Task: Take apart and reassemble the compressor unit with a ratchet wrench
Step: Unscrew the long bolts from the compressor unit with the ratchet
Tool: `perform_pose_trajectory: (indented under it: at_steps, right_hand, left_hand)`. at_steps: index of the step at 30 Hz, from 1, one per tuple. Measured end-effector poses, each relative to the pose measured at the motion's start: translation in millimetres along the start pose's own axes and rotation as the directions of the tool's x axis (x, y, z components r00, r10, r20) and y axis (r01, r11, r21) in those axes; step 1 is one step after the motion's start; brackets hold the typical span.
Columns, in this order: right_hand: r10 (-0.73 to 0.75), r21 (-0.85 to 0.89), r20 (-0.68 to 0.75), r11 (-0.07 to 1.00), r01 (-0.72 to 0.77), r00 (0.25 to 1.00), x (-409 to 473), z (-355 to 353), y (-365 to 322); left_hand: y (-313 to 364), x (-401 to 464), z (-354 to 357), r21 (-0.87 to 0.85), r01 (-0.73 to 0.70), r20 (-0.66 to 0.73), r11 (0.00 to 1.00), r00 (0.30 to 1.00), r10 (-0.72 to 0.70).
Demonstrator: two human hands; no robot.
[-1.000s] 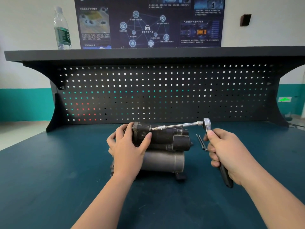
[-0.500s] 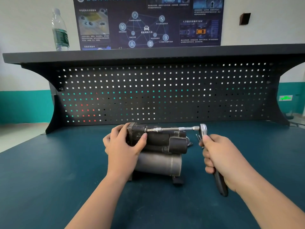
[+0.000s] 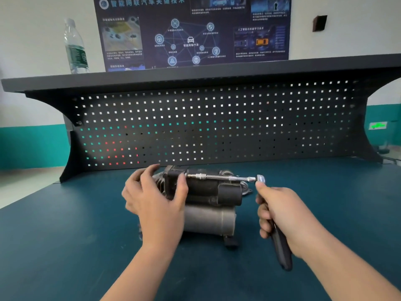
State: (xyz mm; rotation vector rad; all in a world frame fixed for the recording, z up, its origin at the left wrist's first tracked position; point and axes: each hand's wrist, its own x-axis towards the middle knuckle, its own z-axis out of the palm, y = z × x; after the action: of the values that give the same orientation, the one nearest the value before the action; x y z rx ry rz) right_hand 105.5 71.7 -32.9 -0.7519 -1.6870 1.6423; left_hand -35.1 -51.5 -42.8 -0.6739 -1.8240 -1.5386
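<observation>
The compressor unit (image 3: 212, 205) sits on the blue-green bench: a dark upper housing over a grey steel cylinder. My left hand (image 3: 156, 198) wraps around its left end, thumb on the near face, fingers over the top. My right hand (image 3: 282, 216) is closed on the black handle of the ratchet wrench (image 3: 280, 242). The wrench's chrome head is at the unit's right, and a long extension bar (image 3: 219, 177) runs leftward along the top of the housing, its tip near my left thumb. What the tip sits on is hidden.
A black pegboard back panel (image 3: 217, 127) with a shelf on top rises right behind the unit. A plastic water bottle (image 3: 76, 48) stands on the shelf at the left. A poster (image 3: 191, 31) hangs on the wall. The bench top (image 3: 65, 246) spreads wide on both sides.
The ratchet handle has swung toward me and leftward, the head staying at the extension bar. The loose bolts seen to the right of the unit earlier are now hidden behind my right hand.
</observation>
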Motion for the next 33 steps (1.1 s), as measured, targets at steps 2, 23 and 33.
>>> perform_pose_trajectory:
  at_steps: [2,23,33]
  right_hand:
    - [0.017,0.065,0.053,0.998,-0.020,0.998,1.0,-5.2,-5.5]
    - [-0.183,-0.023,0.289,0.980,0.198,0.940,16.3,-29.3,-1.0]
    - [0.110,-0.145,0.430,0.988,-0.051,0.896,12.9,-36.7,-6.2]
  left_hand:
    - [29.1,-16.3,-3.2,-0.236,0.027,-0.029,0.971,0.999,-0.035]
    - [75.8,-19.1,58.0,-0.552,0.827,0.776,-0.103,0.464,-0.428]
    - [78.4,-37.8,40.2,0.024,-0.124,0.233,0.992,0.966,0.115]
